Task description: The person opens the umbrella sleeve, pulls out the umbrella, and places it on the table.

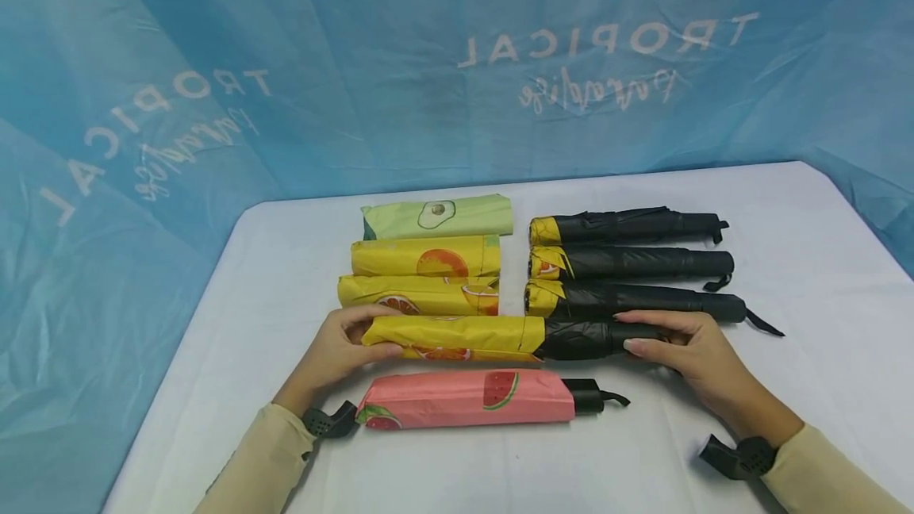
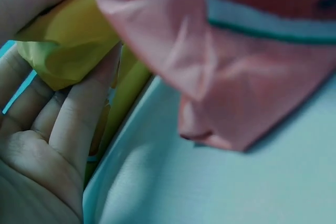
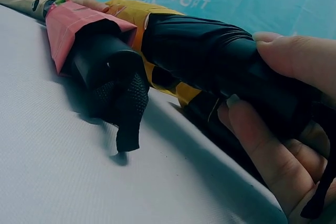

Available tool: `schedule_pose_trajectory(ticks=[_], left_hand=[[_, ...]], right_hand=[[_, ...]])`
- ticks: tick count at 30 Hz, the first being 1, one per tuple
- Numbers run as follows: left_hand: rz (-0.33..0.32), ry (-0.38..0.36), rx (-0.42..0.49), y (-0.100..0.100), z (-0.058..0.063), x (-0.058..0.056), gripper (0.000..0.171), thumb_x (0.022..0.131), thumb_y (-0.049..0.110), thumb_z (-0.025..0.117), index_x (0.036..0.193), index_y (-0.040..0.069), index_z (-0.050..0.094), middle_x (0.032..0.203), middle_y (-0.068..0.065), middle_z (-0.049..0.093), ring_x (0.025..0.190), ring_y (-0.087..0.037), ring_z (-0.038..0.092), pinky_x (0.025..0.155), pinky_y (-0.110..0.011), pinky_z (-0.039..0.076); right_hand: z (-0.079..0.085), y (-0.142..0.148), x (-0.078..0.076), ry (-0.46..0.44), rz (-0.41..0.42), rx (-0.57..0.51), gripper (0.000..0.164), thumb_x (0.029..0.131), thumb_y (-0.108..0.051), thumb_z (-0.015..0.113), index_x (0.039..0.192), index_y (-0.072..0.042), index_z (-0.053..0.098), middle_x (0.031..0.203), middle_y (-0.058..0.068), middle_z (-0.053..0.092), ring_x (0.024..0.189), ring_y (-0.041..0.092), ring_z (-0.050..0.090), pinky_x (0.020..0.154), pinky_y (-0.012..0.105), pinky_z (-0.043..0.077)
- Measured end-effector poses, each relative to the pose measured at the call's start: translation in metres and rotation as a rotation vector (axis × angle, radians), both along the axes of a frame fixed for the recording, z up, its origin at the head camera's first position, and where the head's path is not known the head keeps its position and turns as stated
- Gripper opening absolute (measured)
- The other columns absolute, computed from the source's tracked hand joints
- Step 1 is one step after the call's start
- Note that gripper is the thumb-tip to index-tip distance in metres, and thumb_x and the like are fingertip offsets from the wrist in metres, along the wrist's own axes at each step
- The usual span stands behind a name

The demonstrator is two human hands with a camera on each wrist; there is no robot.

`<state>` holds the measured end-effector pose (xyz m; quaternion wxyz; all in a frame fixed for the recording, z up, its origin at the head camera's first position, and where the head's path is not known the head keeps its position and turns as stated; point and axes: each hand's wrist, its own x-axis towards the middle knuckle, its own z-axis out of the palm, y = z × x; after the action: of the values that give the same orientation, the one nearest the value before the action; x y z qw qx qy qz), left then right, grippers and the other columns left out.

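Observation:
A folded black umbrella (image 1: 581,339) lies partly inside a yellow sleeve (image 1: 457,333) printed with orange slices. My left hand (image 1: 343,343) holds the sleeve's left end between thumb and fingers, and the yellow fabric (image 2: 68,51) bunches there in the left wrist view. At the other end, my right hand (image 1: 703,351) grips the black handle (image 3: 268,87), thumb and fingers on opposite sides. Just nearer to me lies a pink watermelon-print sleeve (image 1: 457,399) with a black umbrella handle (image 1: 587,396) and strap sticking out of its right end.
Behind on the left lie two yellow sleeves (image 1: 410,294) and a green avocado-print sleeve (image 1: 467,216). Three folded black umbrellas (image 1: 635,263) with yellow ends lie behind on the right. A white cloth covers the table (image 1: 514,474); a blue curtain (image 1: 371,62) hangs behind.

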<state>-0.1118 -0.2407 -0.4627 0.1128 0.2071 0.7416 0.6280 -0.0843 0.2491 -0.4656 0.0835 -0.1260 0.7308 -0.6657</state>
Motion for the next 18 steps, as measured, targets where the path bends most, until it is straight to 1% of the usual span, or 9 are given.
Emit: schedule_pose_trajectory(ticks=[3, 5, 10, 15, 18], left_hand=[[-0.016, 0.016, 0.017, 0.0006, 0.0003, -0.0001, 0.050, 0.085, -0.005, 0.080, 0.132, 0.000, 0.064, 0.136, -0.016, 0.061, 0.121, -0.020, 0.063, 0.095, -0.033, 0.055], [-0.011, 0.014, 0.015, 0.0006, -0.0001, 0.0006, 0.050, 0.086, -0.004, 0.080, 0.133, 0.001, 0.064, 0.136, -0.016, 0.061, 0.121, -0.021, 0.063, 0.095, -0.033, 0.055], [0.034, 0.012, -0.032, 0.0008, -0.0003, 0.0021, 0.038, 0.085, -0.001, 0.081, 0.121, 0.004, 0.072, 0.121, -0.012, 0.069, 0.102, -0.019, 0.069, 0.083, -0.030, 0.060], [0.046, 0.035, -0.060, 0.0009, -0.0006, 0.0012, 0.032, 0.085, 0.001, 0.082, 0.117, 0.003, 0.074, 0.116, -0.010, 0.072, 0.098, -0.019, 0.069, 0.079, -0.029, 0.059], [0.050, 0.034, -0.064, 0.0008, -0.0005, 0.0007, 0.031, 0.086, 0.001, 0.081, 0.116, 0.004, 0.075, 0.114, -0.010, 0.072, 0.095, -0.017, 0.069, 0.078, -0.028, 0.059]], right_hand=[[0.0011, -0.0004, -0.0002, -0.007, 0.000, 0.001, 0.039, 0.090, 0.006, 0.073, 0.128, 0.007, 0.066, 0.118, 0.001, 0.074, 0.088, 0.015, 0.074, 0.073, 0.030, 0.061], [0.0009, -0.0010, -0.0003, -0.008, 0.000, 0.002, 0.039, 0.090, 0.006, 0.073, 0.128, 0.007, 0.066, 0.118, 0.001, 0.074, 0.088, 0.015, 0.074, 0.073, 0.031, 0.061], [0.0008, -0.0011, -0.0004, -0.001, -0.001, 0.012, 0.038, 0.090, 0.005, 0.073, 0.128, 0.007, 0.067, 0.117, 0.002, 0.074, 0.087, 0.017, 0.074, 0.072, 0.031, 0.061], [0.0008, 0.0003, 0.0002, -0.001, 0.005, 0.011, 0.038, 0.091, 0.006, 0.072, 0.128, 0.007, 0.066, 0.118, 0.004, 0.074, 0.088, 0.019, 0.075, 0.073, 0.032, 0.061], [0.0012, 0.0007, 0.0002, -0.001, 0.005, 0.009, 0.037, 0.092, 0.006, 0.072, 0.128, 0.007, 0.066, 0.117, 0.006, 0.074, 0.088, 0.019, 0.075, 0.073, 0.032, 0.061]])
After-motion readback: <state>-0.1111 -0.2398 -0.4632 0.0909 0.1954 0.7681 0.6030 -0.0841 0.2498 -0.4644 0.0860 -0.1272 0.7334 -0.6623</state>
